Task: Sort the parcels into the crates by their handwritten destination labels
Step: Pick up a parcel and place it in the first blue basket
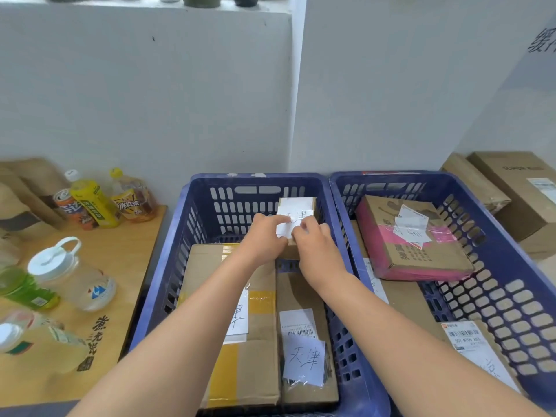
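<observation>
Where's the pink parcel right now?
The pink parcel lies in the right blue crate, toward its far end, resting tilted on flat cardboard parcels.

The left crate (180, 236) is almost full. Two flat boxes (255, 356) cover its near floor, and both hands (288, 239) hold a small box (298, 212) at the far end. Only a thin dark gap is left by the back wall. The right crate (496, 266) has bare floor on its right side, beside the pink box (406, 245). Bottles (99, 203) crowd the counter (126, 251).
</observation>
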Motion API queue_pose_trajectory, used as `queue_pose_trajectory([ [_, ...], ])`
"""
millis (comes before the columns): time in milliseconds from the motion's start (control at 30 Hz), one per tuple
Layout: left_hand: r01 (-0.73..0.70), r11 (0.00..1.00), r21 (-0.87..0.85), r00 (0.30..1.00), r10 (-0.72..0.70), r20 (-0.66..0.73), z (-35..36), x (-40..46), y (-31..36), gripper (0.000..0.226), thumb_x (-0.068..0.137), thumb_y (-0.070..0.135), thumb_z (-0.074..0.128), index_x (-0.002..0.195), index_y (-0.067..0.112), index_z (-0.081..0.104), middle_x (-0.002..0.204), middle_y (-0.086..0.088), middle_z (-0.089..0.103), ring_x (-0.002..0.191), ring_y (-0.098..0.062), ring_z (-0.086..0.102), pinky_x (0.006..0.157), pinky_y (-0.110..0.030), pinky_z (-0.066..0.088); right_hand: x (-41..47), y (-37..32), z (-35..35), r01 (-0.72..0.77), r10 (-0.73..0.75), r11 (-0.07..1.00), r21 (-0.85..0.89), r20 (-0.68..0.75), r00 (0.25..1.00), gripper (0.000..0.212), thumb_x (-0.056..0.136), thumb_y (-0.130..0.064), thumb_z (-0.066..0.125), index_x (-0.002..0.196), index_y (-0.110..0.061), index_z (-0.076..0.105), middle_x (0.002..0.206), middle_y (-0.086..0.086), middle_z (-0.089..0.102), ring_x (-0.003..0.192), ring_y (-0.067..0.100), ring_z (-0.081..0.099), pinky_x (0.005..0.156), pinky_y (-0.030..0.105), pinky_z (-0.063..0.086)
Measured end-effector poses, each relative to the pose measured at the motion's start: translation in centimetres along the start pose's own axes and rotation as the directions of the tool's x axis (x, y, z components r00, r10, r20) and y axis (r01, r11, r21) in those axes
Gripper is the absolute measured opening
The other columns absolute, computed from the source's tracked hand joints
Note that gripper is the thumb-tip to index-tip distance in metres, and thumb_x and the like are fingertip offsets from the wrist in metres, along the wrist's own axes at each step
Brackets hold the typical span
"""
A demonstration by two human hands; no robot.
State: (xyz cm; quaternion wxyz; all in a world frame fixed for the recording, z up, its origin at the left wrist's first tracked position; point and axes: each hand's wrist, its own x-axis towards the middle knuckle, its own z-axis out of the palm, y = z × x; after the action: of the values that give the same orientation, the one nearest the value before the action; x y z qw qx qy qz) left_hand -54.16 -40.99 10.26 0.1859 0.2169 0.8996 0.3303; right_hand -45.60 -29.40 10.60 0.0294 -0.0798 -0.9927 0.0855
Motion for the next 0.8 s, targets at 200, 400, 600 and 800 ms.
queue_pose_trajectory([
  [200,-0.011,0.993,0.117,0.999,0.007,0.034,2.1,-0.3,-0.7,0.049,0.096,0.011,0.057,0.143,0.021,0.053,0.135,-0.013,0.044,0.127,-0.03,0.048,0.1,-0.03,0.039,-0.1,0.0,1.1,-0.066,0.069,0.997,-0.03,0.104,0.992,0.054,0.088,0.013,0.054,0.137,-0.007,0.043,0.138,0.012,0.035,0.111,0.031,0.044,0.067,0.032,0.037],
  [400,-0.048,0.875,0.482,0.996,0.009,0.084,4.0,0.1,-0.5,0.051,0.091,0.023,0.056,0.142,0.027,0.049,0.135,-0.01,0.048,0.127,-0.033,0.043,0.11,-0.048,0.033,1.6,-0.5,3.2,-0.195,0.204,0.979,-0.059,0.242,0.948,0.048,0.096,0.005,0.049,0.141,-0.006,0.038,0.141,0.017,0.032,0.119,0.036,0.045,0.09,0.042,0.048],
  [600,-0.012,0.866,0.501,0.989,-0.065,0.136,4.0,1.3,-1.2,0.046,0.092,0.024,0.054,0.138,0.024,0.051,0.135,-0.008,0.052,0.131,-0.032,0.045,0.117,-0.063,0.016,3.5,-0.7,4.5,-0.21,0.218,0.976,-0.059,0.259,0.941,0.048,0.095,0.005,0.05,0.14,-0.006,0.04,0.141,0.017,0.029,0.123,0.036,0.04,0.095,0.044,0.048],
  [800,-0.03,0.725,0.688,0.964,-0.16,0.211,4.9,1.9,-0.8,0.038,0.093,0.026,0.049,0.129,0.024,0.06,0.134,-0.006,0.05,0.129,-0.033,0.04,0.112,-0.063,0.018,3.5,0.2,6.5,-0.241,0.259,0.965,-0.098,0.452,0.854,0.052,0.095,0.001,0.054,0.144,-0.005,0.04,0.145,0.016,0.03,0.132,0.035,0.037,0.103,0.047,0.044],
])
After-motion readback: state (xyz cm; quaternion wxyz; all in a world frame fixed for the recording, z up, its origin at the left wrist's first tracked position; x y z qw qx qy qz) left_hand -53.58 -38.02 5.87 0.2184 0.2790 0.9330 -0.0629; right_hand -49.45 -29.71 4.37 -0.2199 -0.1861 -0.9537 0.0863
